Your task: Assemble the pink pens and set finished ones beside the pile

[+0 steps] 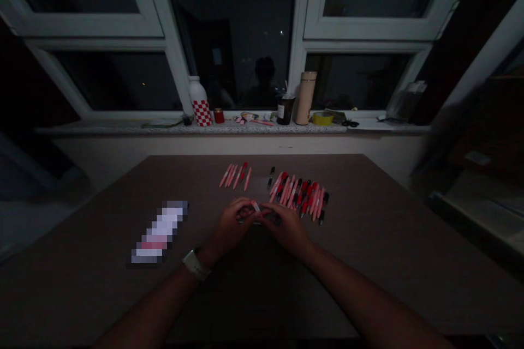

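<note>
While L hand (227,227) and R hand (286,224) meet above the brown laminate surface (123,196), their fingers (245,208) clamp a slim pink pen piece (256,206), long axis slanted, far end angled fwd-left; glossy plastic pens (298,196) lie just beyond.

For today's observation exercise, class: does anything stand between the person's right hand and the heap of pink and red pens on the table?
Nothing visible does: the right hand sits right at the near edge of the heap of pink and red pens.
</note>
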Motion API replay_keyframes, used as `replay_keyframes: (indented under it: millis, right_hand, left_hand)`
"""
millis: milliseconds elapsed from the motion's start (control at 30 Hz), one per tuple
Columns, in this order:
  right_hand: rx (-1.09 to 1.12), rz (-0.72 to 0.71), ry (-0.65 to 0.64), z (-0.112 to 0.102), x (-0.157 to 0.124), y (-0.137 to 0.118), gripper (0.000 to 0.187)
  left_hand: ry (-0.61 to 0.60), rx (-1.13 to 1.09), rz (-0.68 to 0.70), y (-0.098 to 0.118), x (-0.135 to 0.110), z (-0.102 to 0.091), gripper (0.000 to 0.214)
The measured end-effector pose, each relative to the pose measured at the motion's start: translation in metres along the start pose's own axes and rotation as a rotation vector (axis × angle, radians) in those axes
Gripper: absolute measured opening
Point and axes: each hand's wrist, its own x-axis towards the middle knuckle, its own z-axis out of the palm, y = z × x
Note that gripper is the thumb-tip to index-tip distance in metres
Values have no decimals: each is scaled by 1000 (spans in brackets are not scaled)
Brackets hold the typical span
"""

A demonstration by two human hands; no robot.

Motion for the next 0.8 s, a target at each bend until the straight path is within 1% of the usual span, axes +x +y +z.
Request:
replay_keyframes:
  millis: [100, 200, 300, 400, 500, 600, 700, 800]
  right_hand:
    - [-25, 5, -19, -1, 0, 1, 26]
    - [-9, 29, -24, -2, 1, 2, 22]
    - [33, 95, 24, -2, 1, 6, 18]
    - [31, 156, 103, -1, 1, 12, 15]
    - [21, 184, 145, 0, 1, 18, 14]
    - [11, 209, 161, 0, 2, 20, 13]
    - [-10, 245, 193, -2, 3, 18, 13]
    - [-20, 260, 252, -5, 5, 17, 14]
  left_hand:
    - [-12, 29, 26, -1, 1, 0, 21]
    - [-1, 149, 48, -6, 2, -2, 18]
    - [-19, 330, 132, -12, 4, -6, 14]
    - [-98, 506, 199, -15, 3, -9, 12]
    - [-187, 604, 185, -19, 0, -10, 11]
    - [-247, 669, 171, -23, -3, -11, 12]
    - [-282, 693, 165, -26, -5, -11, 10]
    - [-295, 699, 162, -27, -4, -10, 10]
